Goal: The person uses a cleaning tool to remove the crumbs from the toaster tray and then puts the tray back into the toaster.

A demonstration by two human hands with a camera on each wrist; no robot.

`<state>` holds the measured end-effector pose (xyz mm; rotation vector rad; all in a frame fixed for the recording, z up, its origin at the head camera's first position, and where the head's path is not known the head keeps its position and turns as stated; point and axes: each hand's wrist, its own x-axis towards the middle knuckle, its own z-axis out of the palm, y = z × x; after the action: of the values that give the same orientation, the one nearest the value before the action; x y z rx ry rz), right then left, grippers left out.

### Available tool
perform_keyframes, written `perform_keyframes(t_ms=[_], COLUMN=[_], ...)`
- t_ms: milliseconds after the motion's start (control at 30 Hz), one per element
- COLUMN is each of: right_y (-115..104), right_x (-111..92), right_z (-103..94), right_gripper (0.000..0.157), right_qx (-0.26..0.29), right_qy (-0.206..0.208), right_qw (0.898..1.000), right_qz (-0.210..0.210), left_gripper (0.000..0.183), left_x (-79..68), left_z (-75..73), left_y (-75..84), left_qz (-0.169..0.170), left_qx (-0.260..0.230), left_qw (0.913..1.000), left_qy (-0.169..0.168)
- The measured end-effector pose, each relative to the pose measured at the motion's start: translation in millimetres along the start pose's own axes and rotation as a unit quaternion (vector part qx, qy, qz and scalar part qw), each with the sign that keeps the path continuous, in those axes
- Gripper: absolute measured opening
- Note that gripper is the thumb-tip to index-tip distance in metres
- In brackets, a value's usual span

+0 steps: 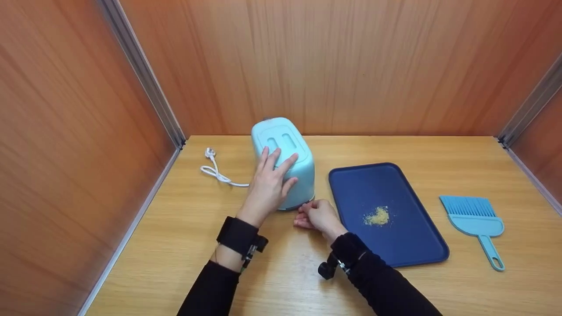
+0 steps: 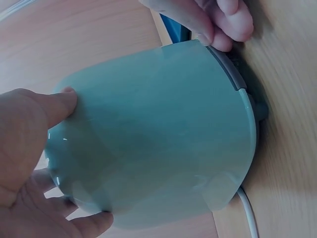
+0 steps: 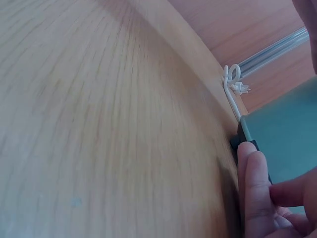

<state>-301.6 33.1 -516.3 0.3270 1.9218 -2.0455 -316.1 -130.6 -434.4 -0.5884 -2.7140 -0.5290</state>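
A light-blue toaster (image 1: 293, 145) stands on the table, with two long recesses on its top. My left hand (image 1: 266, 186) rests spread over its top, the thumb on the near end. In the left wrist view, another fingertip lies on the opposite side of that end (image 2: 158, 129). Low down, my right hand (image 1: 319, 216) pinches the dark grey edge of the crumb tray (image 2: 229, 68) at the toaster's base. The thumb is above it and the fingers below in the right wrist view. The rest of the crumb tray is hidden inside the toaster.
Right of the toaster lies a dark blue serving tray (image 1: 369, 184) with a small heap of yellowish crumbs (image 1: 378, 216). A blue hand brush (image 1: 476, 224) is farther right. The toaster's white cord and plug (image 1: 210, 153) lie left. Wooden panels (image 1: 333, 66) enclose the table.
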Motion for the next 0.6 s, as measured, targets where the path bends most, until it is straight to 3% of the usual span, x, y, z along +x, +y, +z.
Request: perform_keyframes(t_ms=[133,300,433,600], right_y=[-3,-9,-11,-15], right_x=[-1,-4,-7,-11], right_z=[-4.2,-15.8,-29.4,-57.2], right_gripper=[0.026,0.021,0.020,0.018], right_qx=[-0.028,-0.102,-0.169,-0.256], right_qy=[-0.004,0.008,0.021,0.027], right_qw=[1.000,0.994,0.983,0.959], right_qz=[-0.003,-0.037,-0.071,-0.119], left_gripper=[0.058,0.060,0.061,0.066], left_x=[2.3,3.5,1.4,-2.1], left_z=[4.9,12.1,17.3,23.3], left_y=[-4.5,-13.0,-21.7,-32.5], left_qz=[-0.003,-0.012,-0.025,-0.043], left_qx=[0.001,-0.001,-0.002,-0.003], left_qw=[1.0000,0.9999,0.9997,0.9990], left_qy=[0.000,-0.001,-0.001,-0.011])
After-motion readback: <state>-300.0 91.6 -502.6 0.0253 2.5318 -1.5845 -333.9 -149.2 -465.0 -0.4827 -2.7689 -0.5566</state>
